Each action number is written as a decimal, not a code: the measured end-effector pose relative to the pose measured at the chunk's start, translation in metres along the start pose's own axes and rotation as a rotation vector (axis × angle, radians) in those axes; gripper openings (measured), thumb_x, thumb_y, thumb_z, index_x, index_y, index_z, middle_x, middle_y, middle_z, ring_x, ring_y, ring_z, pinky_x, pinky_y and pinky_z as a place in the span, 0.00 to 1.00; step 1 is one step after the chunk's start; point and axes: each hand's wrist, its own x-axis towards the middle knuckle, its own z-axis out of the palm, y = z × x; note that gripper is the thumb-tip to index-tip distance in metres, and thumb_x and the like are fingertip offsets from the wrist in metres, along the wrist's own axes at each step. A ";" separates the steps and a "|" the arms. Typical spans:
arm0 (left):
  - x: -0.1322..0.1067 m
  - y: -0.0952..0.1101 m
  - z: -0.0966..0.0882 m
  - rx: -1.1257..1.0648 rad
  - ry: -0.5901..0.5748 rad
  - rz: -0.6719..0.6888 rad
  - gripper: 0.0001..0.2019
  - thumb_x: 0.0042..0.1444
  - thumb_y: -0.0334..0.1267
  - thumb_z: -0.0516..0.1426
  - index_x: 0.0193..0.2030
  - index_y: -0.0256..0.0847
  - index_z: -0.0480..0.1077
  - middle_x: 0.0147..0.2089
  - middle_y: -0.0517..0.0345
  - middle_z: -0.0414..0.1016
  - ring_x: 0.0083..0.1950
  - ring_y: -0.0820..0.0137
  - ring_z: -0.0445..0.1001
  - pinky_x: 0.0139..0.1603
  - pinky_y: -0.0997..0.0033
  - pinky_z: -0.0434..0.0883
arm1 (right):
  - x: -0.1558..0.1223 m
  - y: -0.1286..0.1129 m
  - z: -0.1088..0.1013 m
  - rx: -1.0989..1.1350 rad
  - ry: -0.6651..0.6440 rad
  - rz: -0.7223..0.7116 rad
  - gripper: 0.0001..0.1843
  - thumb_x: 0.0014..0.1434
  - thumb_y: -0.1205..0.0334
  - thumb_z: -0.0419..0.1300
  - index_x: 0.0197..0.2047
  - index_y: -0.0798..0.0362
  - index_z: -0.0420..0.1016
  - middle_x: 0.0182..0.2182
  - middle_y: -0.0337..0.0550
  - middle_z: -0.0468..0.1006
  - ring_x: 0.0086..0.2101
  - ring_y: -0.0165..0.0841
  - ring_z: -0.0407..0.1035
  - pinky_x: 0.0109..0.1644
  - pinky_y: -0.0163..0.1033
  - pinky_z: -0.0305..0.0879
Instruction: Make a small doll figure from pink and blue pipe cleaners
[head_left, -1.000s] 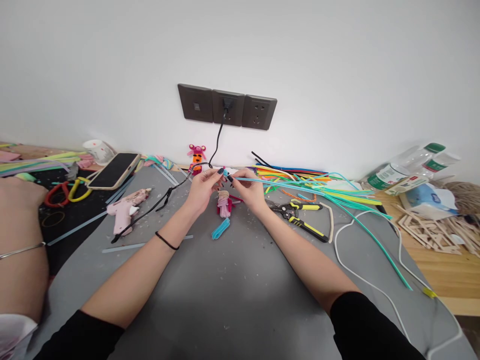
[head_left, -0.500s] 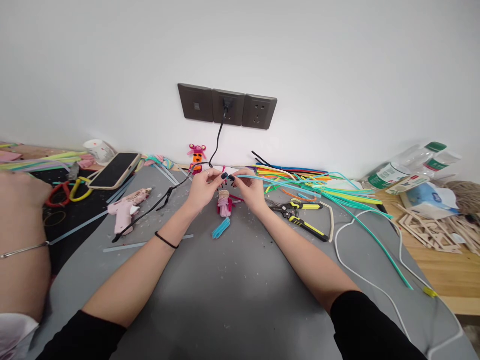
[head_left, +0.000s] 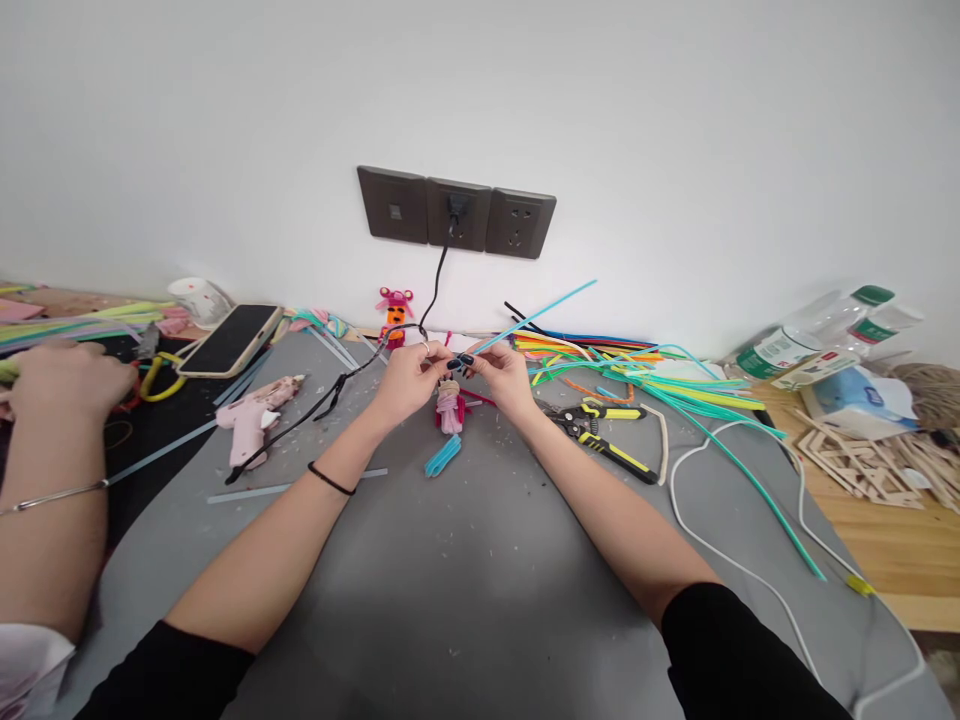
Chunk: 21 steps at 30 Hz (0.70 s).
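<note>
A light blue pipe cleaner (head_left: 551, 310) runs up and to the right from between my fingertips. My left hand (head_left: 409, 378) pinches its near end, and my right hand (head_left: 504, 378) pinches it close beside, the fingertips of both hands nearly touching. Just below them on the grey mat (head_left: 442, 580) lies a small pink and beige pipe-cleaner figure (head_left: 450, 408). Nearer to me rests a folded blue pipe-cleaner bundle (head_left: 442, 456). Behind my left hand stands a pink and orange pipe-cleaner figure (head_left: 395, 315).
Left are a pink glue gun (head_left: 251, 425) with its black cord, a phone (head_left: 231, 342) and another person's hand (head_left: 67, 385). To the right lie wire strippers (head_left: 611, 440), loose pipe cleaners (head_left: 697, 390), a white cable (head_left: 735, 555), plastic bottles (head_left: 780, 350) and a tissue pack (head_left: 855, 400).
The blue pipe cleaner's free end has swung up from lying nearly level to the right. My fingertips have dipped slightly. The other person's hand has moved right, over the scissors.
</note>
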 end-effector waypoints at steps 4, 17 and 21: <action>-0.001 0.001 0.001 -0.044 0.026 -0.021 0.13 0.55 0.49 0.61 0.33 0.40 0.76 0.31 0.55 0.80 0.32 0.66 0.75 0.35 0.69 0.71 | 0.002 0.002 -0.002 -0.007 0.003 0.012 0.22 0.44 0.42 0.75 0.30 0.52 0.78 0.26 0.39 0.79 0.26 0.31 0.70 0.35 0.39 0.71; -0.001 -0.001 0.014 -0.425 0.083 -0.182 0.29 0.48 0.66 0.66 0.38 0.38 0.76 0.33 0.53 0.78 0.31 0.68 0.73 0.33 0.68 0.72 | 0.002 0.004 0.001 0.127 0.058 0.055 0.22 0.40 0.43 0.76 0.33 0.50 0.82 0.29 0.39 0.80 0.27 0.29 0.67 0.33 0.37 0.65; -0.001 -0.001 0.014 -0.446 0.132 -0.172 0.27 0.48 0.64 0.66 0.36 0.38 0.76 0.32 0.53 0.78 0.31 0.68 0.73 0.34 0.68 0.71 | 0.000 0.001 0.003 0.103 0.019 0.004 0.20 0.42 0.45 0.76 0.32 0.50 0.82 0.29 0.39 0.79 0.28 0.30 0.67 0.33 0.37 0.66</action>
